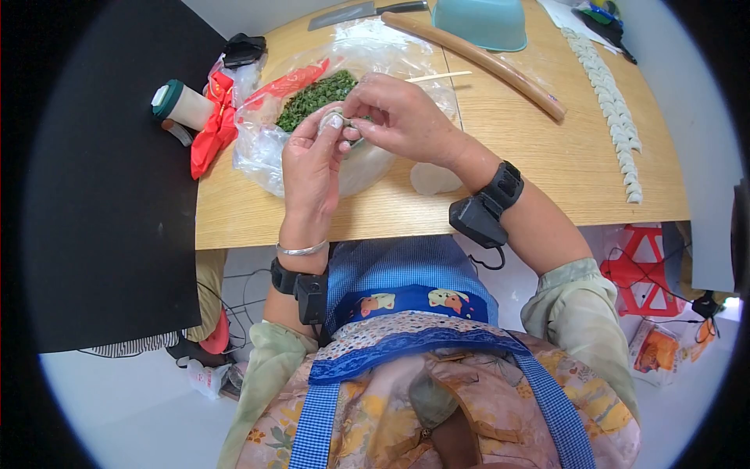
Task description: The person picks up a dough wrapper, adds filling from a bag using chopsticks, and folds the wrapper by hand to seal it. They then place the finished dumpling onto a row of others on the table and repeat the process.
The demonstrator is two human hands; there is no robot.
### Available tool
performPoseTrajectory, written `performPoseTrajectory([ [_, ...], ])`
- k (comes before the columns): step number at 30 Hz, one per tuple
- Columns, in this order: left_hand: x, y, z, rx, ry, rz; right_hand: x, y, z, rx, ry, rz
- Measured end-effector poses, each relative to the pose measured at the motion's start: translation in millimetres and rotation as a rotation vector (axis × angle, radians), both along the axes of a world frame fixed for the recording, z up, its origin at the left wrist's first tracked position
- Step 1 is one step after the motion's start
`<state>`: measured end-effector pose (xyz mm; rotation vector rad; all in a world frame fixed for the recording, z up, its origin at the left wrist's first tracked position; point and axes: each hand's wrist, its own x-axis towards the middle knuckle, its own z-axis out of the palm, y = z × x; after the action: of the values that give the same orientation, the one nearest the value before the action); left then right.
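My left hand (312, 160) holds a small pale dumpling (333, 121), thumb across its front. The fingers of my right hand (402, 117) are bent in a pinch at the dumpling's edge, and they partly hide it. Behind both hands lies chopped green filling (316, 98) in a clear plastic bag (269, 168). A light wooden stick (441, 76) pokes out beyond my right hand. Round dough wrappers (433, 179) rest on the table below my right wrist. Overlapping rows of folded dumplings (613, 109) line the table's right side.
A rolling pin (476, 62) lies diagonally across the back, near a light-blue basin (480, 23) and a cleaver (344, 14). At the left stand a white jar with a green lid (187, 105) and a red bag (215, 133). The wooden table's front edge (367, 230) is close to my apron.
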<state>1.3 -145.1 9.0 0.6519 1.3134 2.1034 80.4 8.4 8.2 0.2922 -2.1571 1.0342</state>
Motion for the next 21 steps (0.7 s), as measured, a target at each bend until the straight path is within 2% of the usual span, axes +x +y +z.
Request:
performPoseTrajectory([
  [12,-0.7,2.6,-5.0,0.067,-0.067,-0.030,0.8,-3.7,2.9,-0.037,0.050,-0.053],
  [14,0.4,2.9,-4.9,0.089,-0.087,-0.019,1.5,-4.4,3.6,-0.110,-0.001,-0.042],
  [21,1.0,1.4,-4.7,0.154,-0.111,-0.027,2.2,0.6,2.4,-0.121,-0.081,0.051],
])
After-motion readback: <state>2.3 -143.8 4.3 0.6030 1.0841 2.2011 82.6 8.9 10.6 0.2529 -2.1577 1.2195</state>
